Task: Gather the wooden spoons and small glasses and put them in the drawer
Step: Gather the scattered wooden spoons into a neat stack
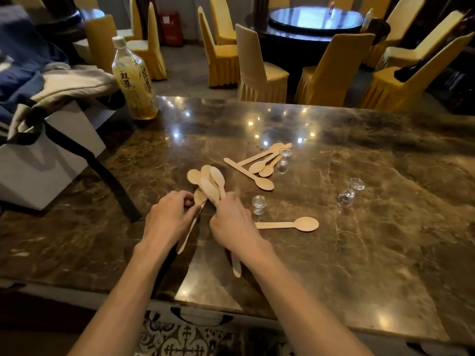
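Gathering step in progress on polished brown marble tabletop (359, 155).

**Hand state**
- Right hand (232, 222): clenched around fanned bundle of flat pale wooden spoons (209, 182), gripped at the handles; bowls up and away, handle ends projecting below the wrist.
- Left hand (171, 217): fingers curled, pinching 1 more wooden spoon (190, 229) at the neck, just beside the bundle.

**Items not yet gathered**
- Single flat wooden spoon (290, 224): lying flat, right of the right hand, bowl pointing right.
- Loose pile of about 4 crossed wooden spoons (259, 167): farther back.
- Small clear stemmed glass (258, 204): just beside the right hand, apparently inverted.
- Second small clear glass (283, 160): touching the far pile.
- Third small clear glass (350, 192): tipped on its side, well apart to the right.
- Drawer: not in view.

**Handling (judged)**
- Spoons: light, thin, stiff, likely to fan or slip unless squared; grip mid-handle, all bowls facing 1 way.
- Flat spoons on glossy stone: hard to pinch; slide or lever up at the bowl edge.
- Glasses: light, fragile, slick, prone to rolling; take by bowl or stem, 1 at a time.

**Clearance**
- Open stone right and front.
- Left side crowded by white box with black ribbon (38, 170) and plastic bottle of yellow tea (135, 80).
- Near table edge close under forearms; avoid sweeping glasses toward it.
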A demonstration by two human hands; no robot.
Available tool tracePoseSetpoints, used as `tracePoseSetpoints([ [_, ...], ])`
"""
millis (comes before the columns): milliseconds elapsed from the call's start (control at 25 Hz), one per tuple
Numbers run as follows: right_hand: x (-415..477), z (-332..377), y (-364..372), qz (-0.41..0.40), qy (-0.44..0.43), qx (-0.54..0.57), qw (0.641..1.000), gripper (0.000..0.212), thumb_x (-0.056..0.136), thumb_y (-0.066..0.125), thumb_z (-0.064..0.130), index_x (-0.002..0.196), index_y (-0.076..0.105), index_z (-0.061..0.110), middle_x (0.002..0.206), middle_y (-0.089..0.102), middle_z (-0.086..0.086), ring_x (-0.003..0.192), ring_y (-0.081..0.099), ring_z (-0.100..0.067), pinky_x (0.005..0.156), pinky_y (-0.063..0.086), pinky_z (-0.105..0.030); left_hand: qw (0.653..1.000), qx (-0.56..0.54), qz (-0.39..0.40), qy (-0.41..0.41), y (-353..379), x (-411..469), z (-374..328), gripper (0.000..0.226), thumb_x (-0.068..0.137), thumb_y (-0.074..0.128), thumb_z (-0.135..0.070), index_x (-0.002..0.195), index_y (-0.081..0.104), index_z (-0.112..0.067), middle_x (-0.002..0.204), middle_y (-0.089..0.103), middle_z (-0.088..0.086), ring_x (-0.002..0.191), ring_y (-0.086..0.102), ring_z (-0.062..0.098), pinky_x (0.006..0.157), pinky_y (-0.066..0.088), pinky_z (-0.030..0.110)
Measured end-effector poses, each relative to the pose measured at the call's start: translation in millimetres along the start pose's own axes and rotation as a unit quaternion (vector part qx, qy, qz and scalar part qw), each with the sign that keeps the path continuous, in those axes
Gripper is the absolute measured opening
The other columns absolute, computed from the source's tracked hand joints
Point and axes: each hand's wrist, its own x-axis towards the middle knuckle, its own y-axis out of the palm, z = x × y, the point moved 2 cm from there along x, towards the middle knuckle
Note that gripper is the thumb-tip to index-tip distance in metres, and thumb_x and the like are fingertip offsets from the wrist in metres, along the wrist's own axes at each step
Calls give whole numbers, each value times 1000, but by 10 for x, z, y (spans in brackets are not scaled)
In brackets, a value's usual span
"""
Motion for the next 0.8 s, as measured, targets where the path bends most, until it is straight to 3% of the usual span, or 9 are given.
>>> tracePoseSetpoints([
  [200, 203, 58, 243, -56, 29, -66, 996, 47, 93, 51, 16, 134, 31, 2, 133, 42, -19, 120, 50, -35, 95, 45, -41, 998, -58, 23, -22, -27, -24, 61, 31, 89, 59, -35, 116, 60, -21, 101, 62, -2, 79, 63, 11, 67, 57, 32],
  [280, 215, 96, 270, -56, 13, -84, 995, 60, 94, 49, 16, 142, 19, -2, 142, 33, -23, 128, 41, -36, 103, 40, -41, 996, -82, 17, -35, -38, -28, 75, 29, 94, 49, -36, 117, 59, -22, 100, 63, -3, 72, 64, 10, 65, 56, 29],
  [360, 151, 80, 253, -49, -10, -101, 994, 68, 93, 49, 15, 146, 10, -3, 148, 25, -24, 133, 34, -37, 107, 35, -42, 992, -106, 17, -59, -34, -22, 99, 38, 97, 38, -41, 126, 53, -22, 115, 64, 3, 91, 63, 18, 82, 50, 36],
  [440, 63, 5, 238, -55, -37, -130, 989, 57, 91, 50, 15, 140, 24, 1, 143, 32, -20, 127, 38, -34, 103, 38, -42, 992, -113, 19, -59, 11, -31, 114, 54, 96, 28, -51, 139, 38, -21, 137, 52, 6, 123, 48, 25, 100, 36, 43],
  [520, -44, -66, 279, -51, -43, -193, 979, 50, 90, 51, 19, 135, 32, 7, 139, 36, -19, 124, 39, -34, 101, 37, -43, 991, -130, 25, -32, 91, -81, 61, 68, 92, 24, -62, 147, 22, -21, 152, 31, 4, 139, 25, 22, 110, 20, 42],
  [680, -57, -107, 435, -76, -71, -223, 969, 52, 90, 52, 13, 137, 30, 8, 135, 40, -18, 116, 40, -31, 95, 38, -39, 984, -170, 48, 26, 272, -144, -74, 66, 95, 28, -51, 149, 9, -18, 158, 9, 5, 144, 1, 14, 110, -1, 29],
  [800, 25, -80, 496, -99, -121, -151, 976, 49, 90, 48, 6, 137, 33, 6, 133, 44, -14, 112, 42, -29, 95, 38, -36, 981, -183, 60, 19, 309, -145, -58, 60, 99, 29, -43, 149, 9, -19, 159, 6, 4, 144, 0, 15, 115, 0, 36],
])
